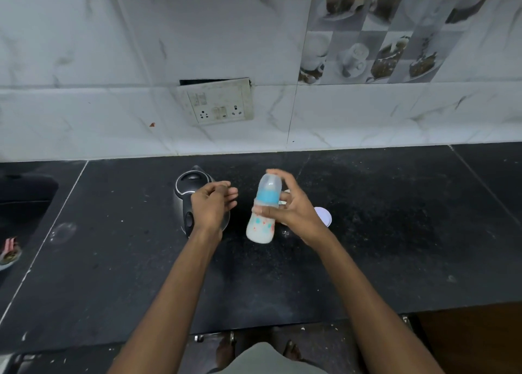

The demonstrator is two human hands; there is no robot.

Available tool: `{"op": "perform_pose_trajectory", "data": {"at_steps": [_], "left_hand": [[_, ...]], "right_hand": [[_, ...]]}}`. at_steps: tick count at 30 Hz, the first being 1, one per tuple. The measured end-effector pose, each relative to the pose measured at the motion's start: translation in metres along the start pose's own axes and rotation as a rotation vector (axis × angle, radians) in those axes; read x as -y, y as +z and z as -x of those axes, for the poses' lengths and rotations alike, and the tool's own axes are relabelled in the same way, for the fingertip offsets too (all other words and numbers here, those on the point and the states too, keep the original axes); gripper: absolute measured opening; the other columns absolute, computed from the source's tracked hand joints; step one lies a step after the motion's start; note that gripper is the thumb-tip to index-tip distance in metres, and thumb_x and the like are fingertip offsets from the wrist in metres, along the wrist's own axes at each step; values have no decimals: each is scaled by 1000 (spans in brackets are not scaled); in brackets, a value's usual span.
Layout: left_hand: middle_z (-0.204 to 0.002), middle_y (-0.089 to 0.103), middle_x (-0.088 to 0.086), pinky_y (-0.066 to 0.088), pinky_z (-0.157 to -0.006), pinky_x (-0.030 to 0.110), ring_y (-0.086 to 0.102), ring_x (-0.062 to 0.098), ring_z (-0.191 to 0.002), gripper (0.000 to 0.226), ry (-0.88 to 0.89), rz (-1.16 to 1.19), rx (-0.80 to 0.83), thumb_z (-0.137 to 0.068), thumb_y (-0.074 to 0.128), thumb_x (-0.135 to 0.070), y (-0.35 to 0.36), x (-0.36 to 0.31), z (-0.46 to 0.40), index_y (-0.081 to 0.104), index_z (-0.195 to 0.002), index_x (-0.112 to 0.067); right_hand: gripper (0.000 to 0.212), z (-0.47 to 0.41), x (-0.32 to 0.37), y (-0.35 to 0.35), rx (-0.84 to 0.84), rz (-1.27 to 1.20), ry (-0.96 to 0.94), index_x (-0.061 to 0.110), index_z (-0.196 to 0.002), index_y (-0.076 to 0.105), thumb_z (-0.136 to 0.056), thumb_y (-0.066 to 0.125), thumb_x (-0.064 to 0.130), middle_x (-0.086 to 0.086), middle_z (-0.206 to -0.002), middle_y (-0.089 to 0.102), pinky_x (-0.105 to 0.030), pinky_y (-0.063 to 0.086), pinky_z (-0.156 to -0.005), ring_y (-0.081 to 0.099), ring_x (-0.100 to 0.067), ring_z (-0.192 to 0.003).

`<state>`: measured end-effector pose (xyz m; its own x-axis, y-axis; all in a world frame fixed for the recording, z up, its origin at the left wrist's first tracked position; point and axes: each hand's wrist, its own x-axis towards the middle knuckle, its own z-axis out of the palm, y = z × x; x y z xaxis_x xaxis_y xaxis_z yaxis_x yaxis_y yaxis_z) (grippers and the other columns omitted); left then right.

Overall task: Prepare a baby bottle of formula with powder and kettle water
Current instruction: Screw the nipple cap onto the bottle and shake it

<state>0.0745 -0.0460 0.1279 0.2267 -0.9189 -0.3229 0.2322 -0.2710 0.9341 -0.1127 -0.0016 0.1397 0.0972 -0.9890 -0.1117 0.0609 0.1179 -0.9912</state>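
Observation:
A baby bottle (262, 226) with a blue collar, a clear cap and milky white liquid in its lower part is held tilted above the black counter (381, 246). My right hand (293, 207) grips it around the middle, thumb in front and fingers behind. My left hand (213, 204) hovers just left of the bottle with relaxed fingers and holds nothing. It is in front of a black and steel kettle (187, 192), which stands on the counter and is partly hidden by that hand.
A white round lid or container (324, 215) lies behind my right wrist, mostly hidden. A sink (25, 201) is sunk into the counter at the left. A wall socket plate (217, 102) hangs on the tiled wall behind the kettle.

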Motion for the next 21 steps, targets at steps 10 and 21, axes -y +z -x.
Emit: {"op": "perform_pose_trajectory", "data": {"at_steps": [10,21], "left_hand": [[-92,74,15,62,-76,31,73,21,-82,18,25,15,-20,-106,54,-3,1,-5,-3,70,-107,1],[-93,75,16,63,-78,35,74,24,-87,17,7,1,-4,-105,55,-5,3,-1,-1,72,-100,-6]], "right_hand": [[61,-9,-9,-11,-283,-358,84,21,-140,48,-89,81,15,-11,-118,69,-46,64,-78,75,-22,-100],[65,-14,1,-4,-50,-172,170,25,-140,49,-86,84,16,-14,-115,73,-45,64,-79,75,-30,-106]]}}
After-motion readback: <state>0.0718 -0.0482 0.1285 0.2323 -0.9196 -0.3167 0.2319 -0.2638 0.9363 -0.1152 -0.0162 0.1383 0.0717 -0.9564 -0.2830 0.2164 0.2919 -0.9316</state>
